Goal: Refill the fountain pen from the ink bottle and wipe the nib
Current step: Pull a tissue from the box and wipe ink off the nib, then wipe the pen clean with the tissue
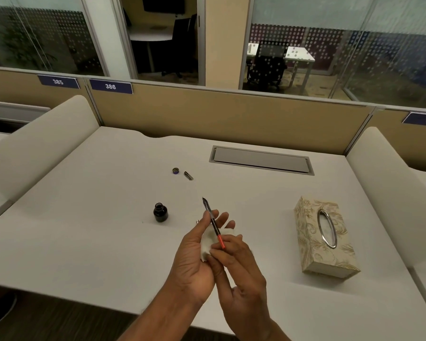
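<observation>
The ink bottle (160, 212) stands upright on the white desk (96, 242) with its mouth uncovered, and dark ink fills most of its small glass body. Its round cap (175, 171) lies well apart, farther back on the desk, with a short dark and silver pen part (188, 175) just beside it. To the right lies a patterned tissue box (325, 237) with a metal-rimmed oval opening on top; what is inside cannot be made out.

Both hands are raised over the desk, just right of the bottle. The left hand (194, 257) is turned palm up, and its thumb and fingers curl loosely around a crumpled white tissue (208, 243) in the palm. The right hand (236, 274) sits close against it and pinches the orange rear end of the fountain pen (213, 220) between thumb and fingertips. The pen slants up and away across the left palm. Its dark nib (204, 200) points to the far side of the desk, past the left fingertips and clear of the tissue
</observation>
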{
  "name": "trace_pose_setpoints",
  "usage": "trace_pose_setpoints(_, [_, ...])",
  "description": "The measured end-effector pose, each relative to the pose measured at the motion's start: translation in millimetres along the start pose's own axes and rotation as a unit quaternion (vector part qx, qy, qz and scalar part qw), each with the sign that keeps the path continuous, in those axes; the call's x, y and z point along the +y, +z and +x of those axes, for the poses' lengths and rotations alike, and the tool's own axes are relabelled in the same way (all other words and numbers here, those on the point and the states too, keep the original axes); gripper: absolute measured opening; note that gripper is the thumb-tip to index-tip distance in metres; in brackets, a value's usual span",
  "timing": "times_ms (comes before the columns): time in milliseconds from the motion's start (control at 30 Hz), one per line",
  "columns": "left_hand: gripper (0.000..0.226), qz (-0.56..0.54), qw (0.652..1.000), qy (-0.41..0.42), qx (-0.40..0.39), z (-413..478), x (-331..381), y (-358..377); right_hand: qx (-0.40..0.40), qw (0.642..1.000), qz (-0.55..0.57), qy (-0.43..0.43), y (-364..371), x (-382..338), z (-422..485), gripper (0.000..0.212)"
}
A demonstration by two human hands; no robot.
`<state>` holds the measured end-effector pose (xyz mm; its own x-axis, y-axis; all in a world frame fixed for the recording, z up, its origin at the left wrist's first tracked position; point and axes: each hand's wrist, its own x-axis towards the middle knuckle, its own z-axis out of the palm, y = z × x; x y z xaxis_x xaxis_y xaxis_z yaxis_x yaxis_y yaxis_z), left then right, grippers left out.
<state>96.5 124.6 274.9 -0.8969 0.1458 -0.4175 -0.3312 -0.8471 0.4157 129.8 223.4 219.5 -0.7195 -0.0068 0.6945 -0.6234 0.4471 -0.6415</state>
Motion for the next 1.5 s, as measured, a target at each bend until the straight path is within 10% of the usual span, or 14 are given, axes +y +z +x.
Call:
trace_pose_setpoints(600, [0.012, -0.037, 0.997, -0.009, 0.072, 27.8, 6.6, -58.3, -0.101, 0.993, -0.063, -0.011, 18.6, 6.9, -28.6, 0.017])
trace_pose_setpoints(1033, [0.015, -0.024, 0.992, 0.005, 0.12, 60.6, 23.0, -100.9, -0.056, 0.945, -0.092, 0.309, 91.0, 107.6, -13.7, 0.01])
trace_pose_setpoints(1500, [0.023, -0.078, 0.985, -0.027, 0.151, 80.4, 37.9, -98.0, -0.161, 0.895, -0.275, 0.313, 169.2, 170.4, -15.9, 0.023])
